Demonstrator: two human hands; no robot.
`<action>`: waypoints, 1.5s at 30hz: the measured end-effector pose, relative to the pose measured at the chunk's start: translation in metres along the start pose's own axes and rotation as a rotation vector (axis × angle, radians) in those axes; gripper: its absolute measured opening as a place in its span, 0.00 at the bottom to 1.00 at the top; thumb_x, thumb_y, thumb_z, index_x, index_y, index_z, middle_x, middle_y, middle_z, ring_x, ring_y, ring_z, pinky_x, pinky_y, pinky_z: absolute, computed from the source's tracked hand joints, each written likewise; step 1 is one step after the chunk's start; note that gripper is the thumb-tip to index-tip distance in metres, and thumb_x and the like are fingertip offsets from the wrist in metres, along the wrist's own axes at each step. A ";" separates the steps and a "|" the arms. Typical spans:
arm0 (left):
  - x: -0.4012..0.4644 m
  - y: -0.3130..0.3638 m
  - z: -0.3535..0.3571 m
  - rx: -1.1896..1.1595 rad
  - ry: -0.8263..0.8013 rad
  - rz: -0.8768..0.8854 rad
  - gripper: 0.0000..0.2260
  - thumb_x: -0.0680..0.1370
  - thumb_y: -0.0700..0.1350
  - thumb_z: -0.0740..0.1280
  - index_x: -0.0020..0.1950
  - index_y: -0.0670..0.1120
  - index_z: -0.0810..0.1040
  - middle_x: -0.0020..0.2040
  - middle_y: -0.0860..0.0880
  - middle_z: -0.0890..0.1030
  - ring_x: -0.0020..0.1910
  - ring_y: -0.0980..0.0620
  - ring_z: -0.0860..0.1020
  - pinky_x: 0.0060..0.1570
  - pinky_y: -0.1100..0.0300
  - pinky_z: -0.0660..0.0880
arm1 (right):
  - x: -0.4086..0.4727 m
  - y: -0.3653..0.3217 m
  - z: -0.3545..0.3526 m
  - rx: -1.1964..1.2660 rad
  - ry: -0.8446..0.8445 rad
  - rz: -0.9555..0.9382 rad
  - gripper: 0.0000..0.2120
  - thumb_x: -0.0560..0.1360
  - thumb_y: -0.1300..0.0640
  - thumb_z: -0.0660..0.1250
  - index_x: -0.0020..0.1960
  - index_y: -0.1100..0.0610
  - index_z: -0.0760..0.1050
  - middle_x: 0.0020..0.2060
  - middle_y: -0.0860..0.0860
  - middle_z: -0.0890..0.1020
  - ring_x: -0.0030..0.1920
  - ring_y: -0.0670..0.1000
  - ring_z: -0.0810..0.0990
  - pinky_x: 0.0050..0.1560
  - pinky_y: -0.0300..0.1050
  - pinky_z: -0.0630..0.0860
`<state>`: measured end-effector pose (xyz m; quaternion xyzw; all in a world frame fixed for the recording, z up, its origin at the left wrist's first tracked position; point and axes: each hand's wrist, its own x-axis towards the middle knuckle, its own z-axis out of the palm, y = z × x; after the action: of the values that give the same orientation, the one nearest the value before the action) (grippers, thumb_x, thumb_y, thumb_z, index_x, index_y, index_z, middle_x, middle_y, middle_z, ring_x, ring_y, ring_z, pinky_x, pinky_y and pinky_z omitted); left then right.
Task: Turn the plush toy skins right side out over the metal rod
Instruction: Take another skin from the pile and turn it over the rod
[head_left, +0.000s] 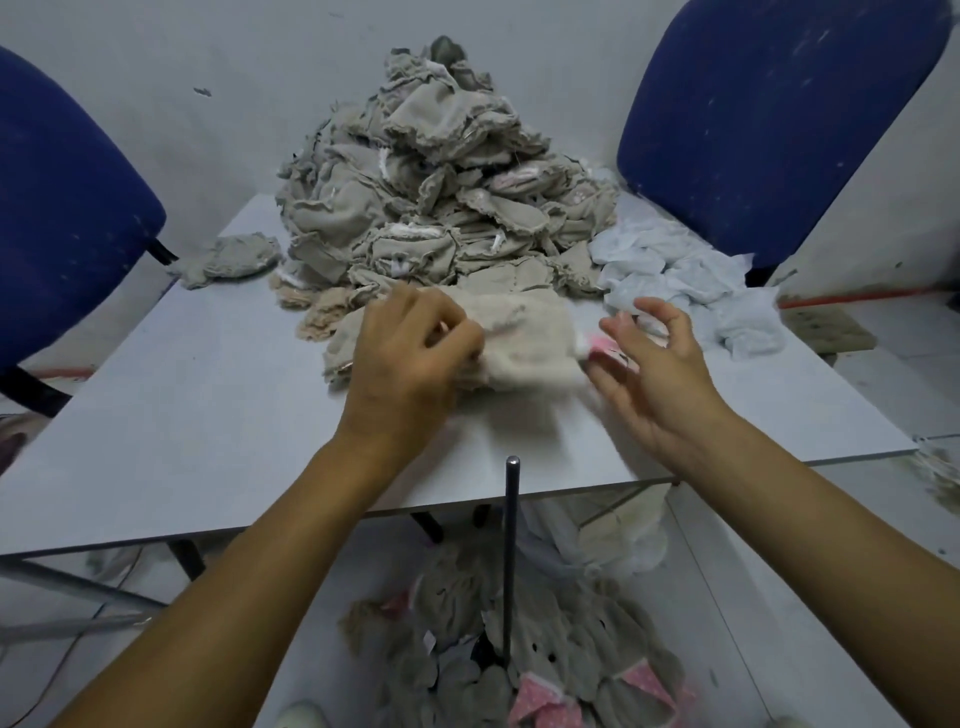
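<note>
Skin pile (441, 197) on table (208, 415), behind rod (511, 545).

The skin (524, 343) my left hand (410, 358) gripped was soft, fuzzy cream cloth; the heaped skins (441, 182) were matt grey-beige fabric with frayed edges. The rod (510, 545) was smooth dark metal, the table (208, 415) smooth and matt.

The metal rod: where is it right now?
In the head view, the metal rod stands upright at lower centre, just before the table's near edge, between the forearms, above skins on the floor.
</note>
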<state>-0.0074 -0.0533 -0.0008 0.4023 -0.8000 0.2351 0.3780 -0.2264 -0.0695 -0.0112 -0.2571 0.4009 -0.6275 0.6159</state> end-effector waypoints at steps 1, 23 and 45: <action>-0.002 0.002 0.005 -0.026 -0.128 0.045 0.04 0.72 0.34 0.68 0.42 0.40 0.81 0.42 0.42 0.78 0.43 0.43 0.75 0.39 0.48 0.69 | 0.000 -0.001 -0.002 -0.045 -0.022 0.050 0.13 0.77 0.56 0.69 0.59 0.47 0.71 0.56 0.54 0.79 0.43 0.51 0.83 0.40 0.48 0.84; 0.023 0.024 0.021 -1.060 -0.045 -1.077 0.10 0.76 0.42 0.73 0.57 0.47 0.79 0.50 0.47 0.85 0.51 0.44 0.84 0.51 0.45 0.81 | -0.023 0.016 0.020 -1.109 -0.090 -0.862 0.13 0.76 0.48 0.70 0.57 0.49 0.71 0.45 0.46 0.77 0.43 0.44 0.76 0.42 0.39 0.74; 0.008 0.030 0.015 -0.278 -0.412 -0.349 0.09 0.77 0.43 0.66 0.57 0.45 0.77 0.53 0.46 0.75 0.53 0.46 0.72 0.50 0.46 0.74 | -0.034 0.014 0.015 -1.448 -0.238 -1.178 0.04 0.73 0.62 0.74 0.48 0.60 0.82 0.41 0.55 0.81 0.42 0.57 0.78 0.39 0.51 0.75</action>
<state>-0.0413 -0.0503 -0.0060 0.5172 -0.8032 -0.0320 0.2939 -0.2025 -0.0378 -0.0089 -0.8015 0.4332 -0.4057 -0.0737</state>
